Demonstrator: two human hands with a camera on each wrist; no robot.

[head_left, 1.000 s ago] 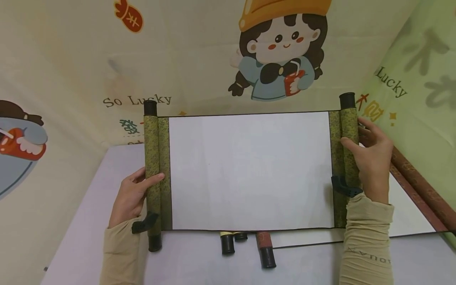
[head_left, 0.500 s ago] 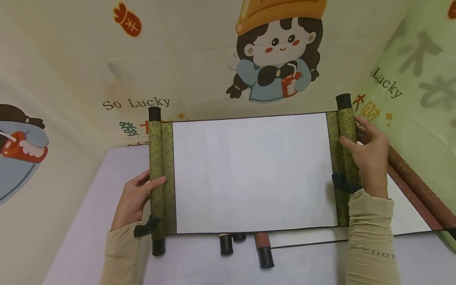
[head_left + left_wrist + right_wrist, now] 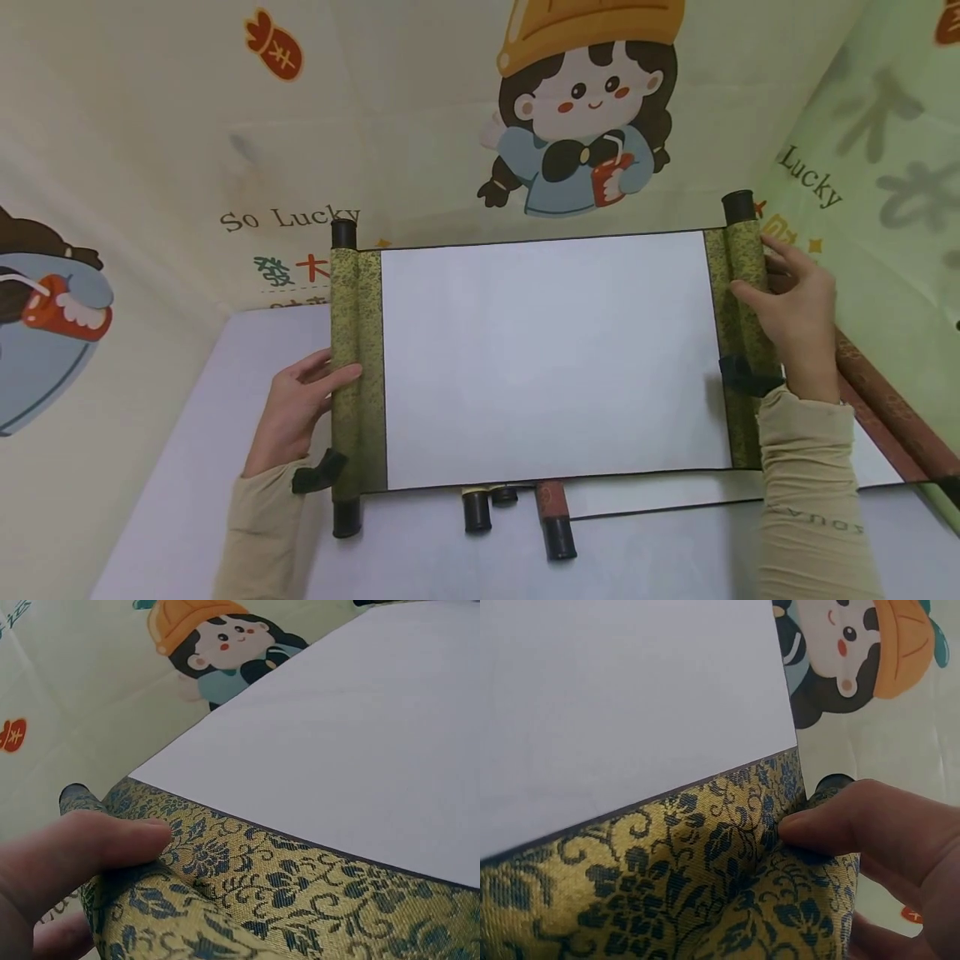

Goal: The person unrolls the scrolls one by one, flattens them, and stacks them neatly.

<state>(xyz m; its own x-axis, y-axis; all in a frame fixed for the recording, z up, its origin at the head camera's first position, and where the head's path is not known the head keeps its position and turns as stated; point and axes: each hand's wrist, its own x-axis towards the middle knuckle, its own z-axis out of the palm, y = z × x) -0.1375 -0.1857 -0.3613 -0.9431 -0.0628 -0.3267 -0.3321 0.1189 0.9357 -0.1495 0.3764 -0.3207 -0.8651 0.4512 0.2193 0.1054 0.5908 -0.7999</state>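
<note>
A blank white scroll [image 3: 551, 358] is spread between my two hands, raised over the table and slightly higher on its right side. Gold-green brocade with dark floral patterns covers its two end rollers, which have black caps. My left hand [image 3: 296, 408] grips the left roller [image 3: 345, 317], thumb across the front and fingers behind. On the other side my right hand [image 3: 798, 321] holds the right roller [image 3: 748, 267] the same way. Both wrist views show the thumb pressed on the brocade [image 3: 225, 855], with most of the fingers hidden behind the roller.
Beneath the held scroll, black-capped roller ends [image 3: 557, 533] stick out on the pale table [image 3: 420, 558]. Reddish-brown rollers [image 3: 888, 400] of another white scroll lie at the right. A cartoon-printed cloth [image 3: 420, 125] hangs behind as a backdrop.
Both hands have shifted a little to the right in the head view with the scroll. Its left roller moved right throughout; the right one dipped slightly left, then went right and up.
</note>
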